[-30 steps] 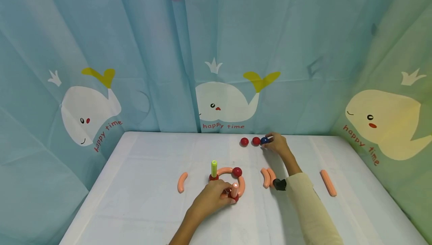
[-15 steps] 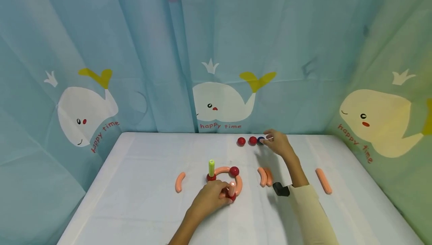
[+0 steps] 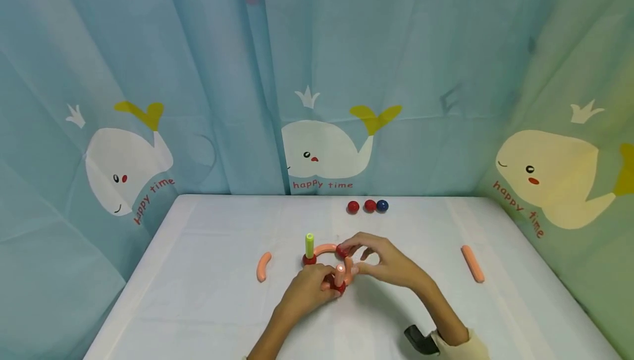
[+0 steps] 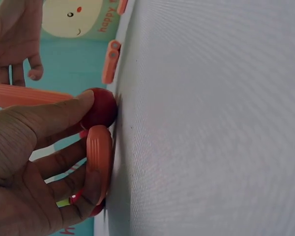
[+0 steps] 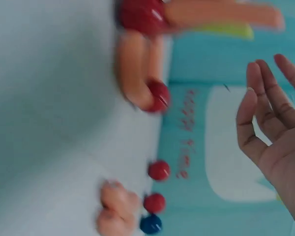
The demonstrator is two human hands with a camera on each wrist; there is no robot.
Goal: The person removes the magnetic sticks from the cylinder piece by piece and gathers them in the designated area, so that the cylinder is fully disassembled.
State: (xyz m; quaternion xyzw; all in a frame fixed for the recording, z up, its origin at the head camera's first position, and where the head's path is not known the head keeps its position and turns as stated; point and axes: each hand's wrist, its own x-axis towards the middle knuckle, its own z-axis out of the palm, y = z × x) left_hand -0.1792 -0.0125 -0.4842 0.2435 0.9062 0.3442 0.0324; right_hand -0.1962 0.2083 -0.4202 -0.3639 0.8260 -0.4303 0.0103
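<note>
Clock faces are the head view, 12 at the far edge, centred on the ring (image 3: 325,248).

Step in hand, my read: building up the ring, mid-tabletop (image 3: 208,316). Left hand (image 3: 307,293) steadies it, fingers pinching the front ball (image 4: 101,110) at 5 o'clock. Orange stick (image 3: 340,276) stands on that ball. Green stick (image 3: 309,245) stands on the left ball (image 3: 309,260) at 9-10. Back ball (image 5: 158,97) at 1-2, no upright on it. Left arc (image 4: 99,157) runs front ball to left ball, mostly behind the left hand in head view.

Right hand (image 3: 393,266) is at 2-3, fingers parted, nothing held that I can see. Head view overlaps it with the back ball, both wrist views show a gap; right wrist is blurred, so contact is uncertain.

Next move probably calls for left fingers holding the front ball firm while the right reseats a joint or takes a spare. Risk: a bump tips an upright.

Containers: none in view. Spares lie straight on the tabletop: straight stick (image 3: 473,264) well out at 3, loose arc (image 3: 264,266) at 9, arc pair (image 5: 117,196) (right wrist view), two red balls (image 3: 353,207) and blue ball (image 3: 382,206) at 1.
</note>
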